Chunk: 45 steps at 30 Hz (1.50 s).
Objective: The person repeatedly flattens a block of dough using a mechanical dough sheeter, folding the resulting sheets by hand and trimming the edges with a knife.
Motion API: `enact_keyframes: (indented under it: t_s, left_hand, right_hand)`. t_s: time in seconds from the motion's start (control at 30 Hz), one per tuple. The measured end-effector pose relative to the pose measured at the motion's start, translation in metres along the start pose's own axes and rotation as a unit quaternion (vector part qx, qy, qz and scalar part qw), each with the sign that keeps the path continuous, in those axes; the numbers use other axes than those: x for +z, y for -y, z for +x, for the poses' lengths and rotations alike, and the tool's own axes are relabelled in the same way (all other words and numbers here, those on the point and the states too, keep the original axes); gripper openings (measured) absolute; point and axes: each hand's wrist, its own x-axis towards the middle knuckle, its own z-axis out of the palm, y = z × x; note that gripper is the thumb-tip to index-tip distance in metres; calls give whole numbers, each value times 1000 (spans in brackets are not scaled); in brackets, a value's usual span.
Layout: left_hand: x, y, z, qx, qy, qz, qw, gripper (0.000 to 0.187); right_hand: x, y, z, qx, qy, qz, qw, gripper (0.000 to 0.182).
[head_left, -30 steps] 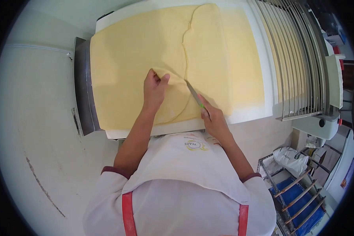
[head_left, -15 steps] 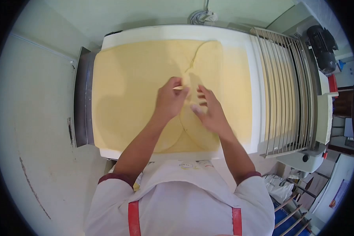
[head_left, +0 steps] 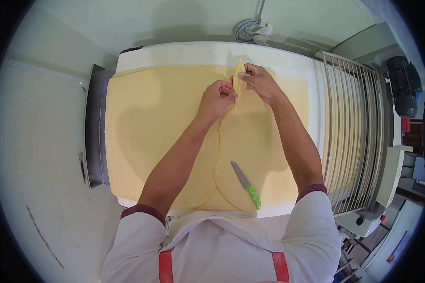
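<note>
Knife (head_left: 253,192), thin blade, glossy green handle, lies on smooth yellow dough sheet (head_left: 156,118) at 6 o'clock from my fingers, tip toward 11; left hand (head_left: 214,104) nearer. Farther, those fingers and my right hand's (head_left: 264,86) pinch a soft, narrow dough flap (head_left: 238,87), long axis roughly 12–6.

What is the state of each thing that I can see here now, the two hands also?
Pale yellow dough sheet: overlapped at a seam, far edge pinched up
Left hand: closed on the dough edge
Right hand: closed on the same edge
Green-handled metal knife: lying on the dough, blade bare
Grey cable: coiled by the wall
</note>
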Motion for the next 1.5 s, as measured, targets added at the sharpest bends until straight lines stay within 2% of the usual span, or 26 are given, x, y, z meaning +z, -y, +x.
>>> enact_keyframes:
  t_s: [0.17,0.27,0.37,0.47,0.57,0.77,0.93,1.07,1.17,1.27,1.33,1.37,1.47,1.5]
  left_hand:
    - [-7,2,13,-2,1,89,996,33]
    - [-3,-3,15,89,-71,6,994,29]
    - [0,-25,10,29,-5,-121,992,26]
    - [-7,-17,20,-4,79,-64,995,25]
    - [-10,-15,22,-33,74,-47,996,23]
    - [-4,-4,12,-5,-40,85,996,22]
    - [0,-6,10,42,-56,168,983,26]
    - [1,-6,15,70,-57,260,961,31]
    - [2,-9,10,58,-69,214,973,34]
    - [-1,-2,10,121,-116,146,975,33]
    - [-3,-1,15,126,-100,67,985,31]
    - [-4,-5,18,130,-92,27,987,31]
    - [-12,-23,23,8,-7,-207,978,32]
    - [-13,-27,23,-21,24,-210,977,33]
  right_hand:
    - [-2,-4,4,-1,-48,13,999,16]
    - [1,6,-1,-13,-50,12,999,16]
    - [4,15,-5,-27,-36,-40,998,16]
    - [7,21,-6,-46,-27,-78,996,16]
    - [7,21,-7,-41,-22,-99,994,17]
    - [5,3,-3,-4,-58,-182,982,15]
    - [-2,-4,12,-74,-93,-284,951,16]
    - [-8,-5,23,-74,-94,-317,941,18]
    - [-10,-2,26,-76,-92,-317,941,20]
    - [-13,10,25,-73,-99,-272,954,21]
    - [-10,30,18,-44,-85,-228,969,23]
    - [-11,40,15,-26,-35,-204,978,20]
    - [-22,49,20,-53,98,-128,986,13]
    - [-27,51,23,-65,152,-104,981,12]
